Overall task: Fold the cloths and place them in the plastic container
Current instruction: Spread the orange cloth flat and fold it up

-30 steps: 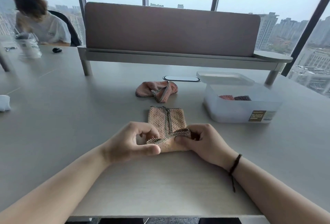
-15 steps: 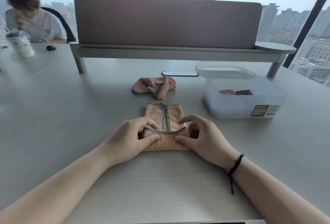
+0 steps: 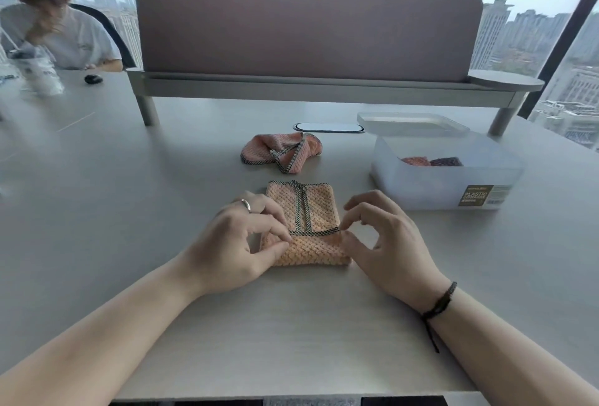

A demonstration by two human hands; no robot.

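Your left hand [image 3: 236, 243] and right hand [image 3: 389, 240] each pinched the folded edge of the peach cloth [image 3: 311, 221], which lay flat on the table [image 3: 129, 211]. The plastic container [image 3: 447, 178] stood open just right of it, holding folded cloths.

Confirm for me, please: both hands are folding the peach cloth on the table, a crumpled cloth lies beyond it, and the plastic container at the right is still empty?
Not quite: the plastic container is not empty. The head view shows two folded cloths already inside it. The rest holds: the left hand and right hand work the peach cloth, and the crumpled cloth lies beyond it.
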